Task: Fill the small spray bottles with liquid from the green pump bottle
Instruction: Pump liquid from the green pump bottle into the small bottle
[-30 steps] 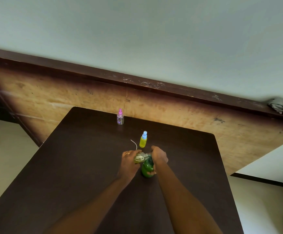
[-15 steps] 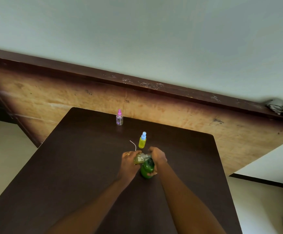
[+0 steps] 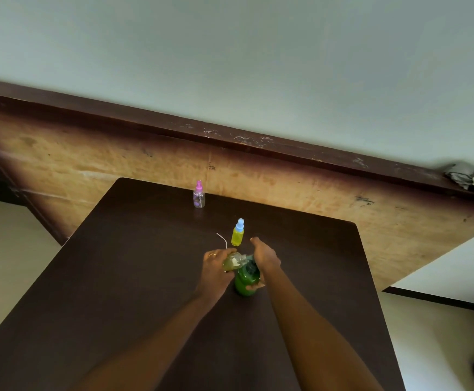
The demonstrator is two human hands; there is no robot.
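Note:
The green pump bottle (image 3: pixel 246 281) stands on the dark table (image 3: pixel 123 277). My right hand (image 3: pixel 264 256) lies over its pump head, with the thumb curled round the bottle's body. My left hand (image 3: pixel 215 268) holds a small clear spray bottle (image 3: pixel 232 262), holding yellowish liquid, tilted against the pump's spout. Just beyond my hands stands a yellow-filled spray bottle with a blue cap (image 3: pixel 237 234). Near the table's far edge stands a clear spray bottle with a pink cap (image 3: pixel 199 196).
A thin white dip tube (image 3: pixel 223 239) lies on the table left of the blue-capped bottle. A worn wooden panel (image 3: pixel 286 187) rises behind the table. Crumpled cloths (image 3: pixel 473 179) sit on its ledge at the right.
My right hand's fingers have stretched a little forward over the pump head. Both hands and the bottles stay where they were.

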